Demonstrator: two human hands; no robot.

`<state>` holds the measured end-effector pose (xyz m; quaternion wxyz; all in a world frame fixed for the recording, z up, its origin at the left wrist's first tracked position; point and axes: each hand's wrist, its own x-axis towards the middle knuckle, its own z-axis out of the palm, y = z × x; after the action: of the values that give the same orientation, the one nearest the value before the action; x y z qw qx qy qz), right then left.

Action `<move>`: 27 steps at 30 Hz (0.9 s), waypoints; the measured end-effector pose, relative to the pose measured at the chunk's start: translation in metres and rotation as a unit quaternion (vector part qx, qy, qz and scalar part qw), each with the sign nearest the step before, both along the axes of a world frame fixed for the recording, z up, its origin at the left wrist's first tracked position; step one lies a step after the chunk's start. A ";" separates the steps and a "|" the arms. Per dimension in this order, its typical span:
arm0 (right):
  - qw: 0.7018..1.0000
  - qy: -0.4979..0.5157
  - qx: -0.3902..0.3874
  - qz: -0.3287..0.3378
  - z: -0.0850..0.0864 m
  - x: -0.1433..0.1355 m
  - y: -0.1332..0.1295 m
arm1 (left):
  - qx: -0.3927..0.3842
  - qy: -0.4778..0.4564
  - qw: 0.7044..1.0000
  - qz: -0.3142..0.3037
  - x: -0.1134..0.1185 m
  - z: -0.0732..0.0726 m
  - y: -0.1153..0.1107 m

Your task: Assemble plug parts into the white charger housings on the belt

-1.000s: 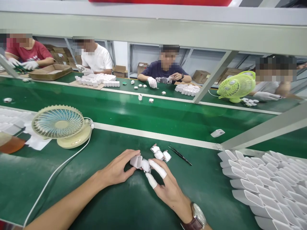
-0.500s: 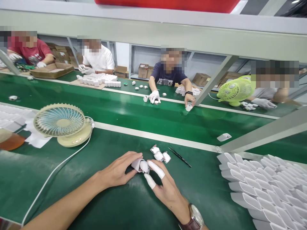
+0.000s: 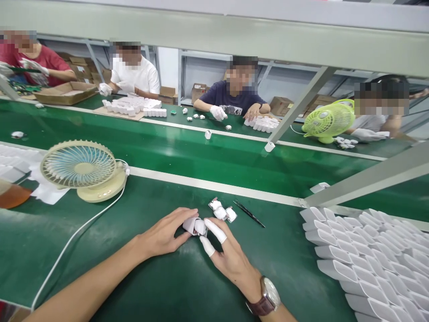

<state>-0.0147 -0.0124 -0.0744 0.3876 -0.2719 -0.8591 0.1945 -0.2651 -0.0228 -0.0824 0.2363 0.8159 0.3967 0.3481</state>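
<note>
My left hand [image 3: 170,230] is closed round a white plastic housing [image 3: 189,225], thumb below and fingers above. At the open end of the housing sits a small white padded part [image 3: 200,227], partly inside it. My right hand [image 3: 228,250], with white finger cots on thumb and forefinger, pinches this part from the right. Just beyond my hands lie several similar white padded parts [image 3: 219,212] in a small cluster. Black tweezers [image 3: 249,213] rest to their right on the green work surface [image 3: 150,286].
Rows of white empty housings [image 3: 368,255] fill the right side. A cream fan [image 3: 83,167] with a white cable stands at left. Beyond a pale rail runs a green conveyor belt [image 3: 174,152] carrying a few housings. A slanted metal post [image 3: 368,174] rises at right; several co-workers sit opposite.
My hands keep nearly the same hold on the housing and the padded part. Across the belt, a co-worker has drawn both hands back from two housings, which now stand on the belt.
</note>
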 end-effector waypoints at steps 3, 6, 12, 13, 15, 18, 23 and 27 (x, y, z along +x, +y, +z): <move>1.000 -0.020 0.006 -0.003 0.000 0.000 -0.002 | 0.004 0.002 1.000 -0.002 0.001 -0.001 0.000; 0.999 -0.036 0.004 -0.002 -0.003 0.001 -0.002 | 0.000 0.004 1.000 -0.007 0.003 -0.001 -0.001; 0.998 -0.057 -0.025 0.016 -0.002 0.003 0.004 | -0.063 0.012 0.998 -0.004 0.006 0.003 -0.007; 0.998 -0.057 -0.031 0.019 -0.001 0.002 0.005 | -0.085 0.017 0.996 -0.008 0.006 0.003 -0.008; 0.998 -0.050 -0.035 0.028 0.000 0.002 0.007 | -0.118 0.030 0.992 -0.014 0.006 0.004 -0.008; 0.999 -0.031 -0.037 0.024 -0.001 0.001 0.007 | -0.109 0.047 0.993 -0.005 0.006 0.003 -0.008; 0.996 -0.030 -0.080 -0.011 -0.001 0.001 0.004 | -0.013 0.051 0.998 -0.016 0.004 0.003 -0.004; 0.997 -0.038 -0.072 -0.002 0.001 0.002 0.004 | 0.045 0.039 0.998 -0.016 0.006 0.000 -0.001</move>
<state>-0.0131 -0.0087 -0.0731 0.3341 -0.3078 -0.8567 0.2444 -0.2590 -0.0239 -0.0823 0.1891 0.8450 0.3765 0.3294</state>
